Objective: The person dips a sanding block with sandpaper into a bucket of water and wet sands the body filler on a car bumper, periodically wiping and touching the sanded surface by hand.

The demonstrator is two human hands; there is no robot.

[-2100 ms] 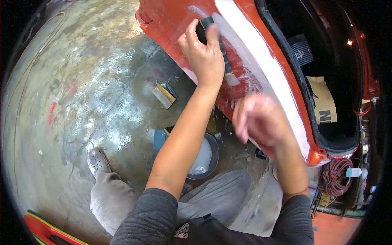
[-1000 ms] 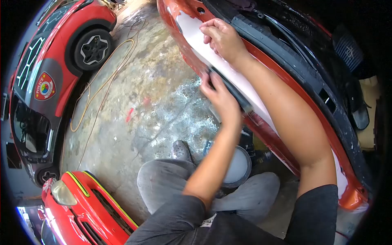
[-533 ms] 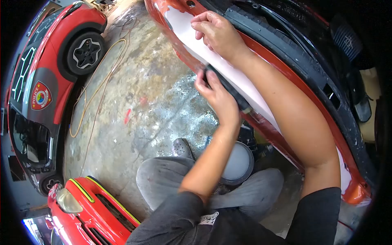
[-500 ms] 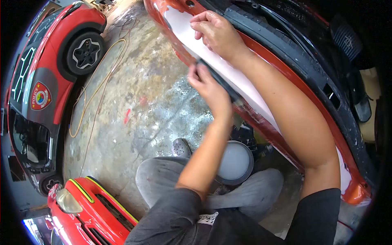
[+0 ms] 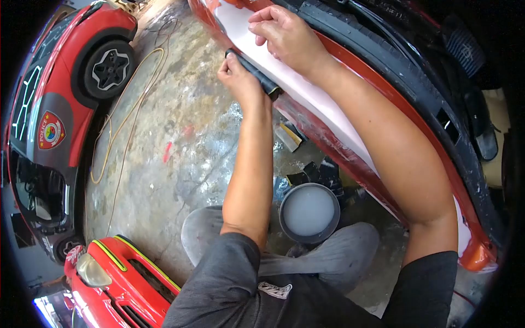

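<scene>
My left hand [image 5: 239, 81] is wrapped round a long dark sanding block [image 5: 256, 75], which lies against the lower face of an orange-red car bumper [image 5: 350, 156]. A broad white-pink band [image 5: 322, 104] runs along the bumper above the block. Over the upper part of this band is my right hand [image 5: 285, 39], fingers bent and a little apart, holding nothing. Its palm side is partly hidden, so contact with the panel is hard to tell.
A bucket of cloudy liquid [image 5: 309, 212] stands between my knees. Dark sheets [image 5: 322, 174] and a small block [image 5: 289, 136] lie beside it. At left are a red police car [image 5: 54, 109], a hose [image 5: 128, 117] and a red bumper [image 5: 128, 279].
My left hand has slid up and left along the bumper with the block, uncovering the small block and sheets on the floor. My right hand has barely shifted.
</scene>
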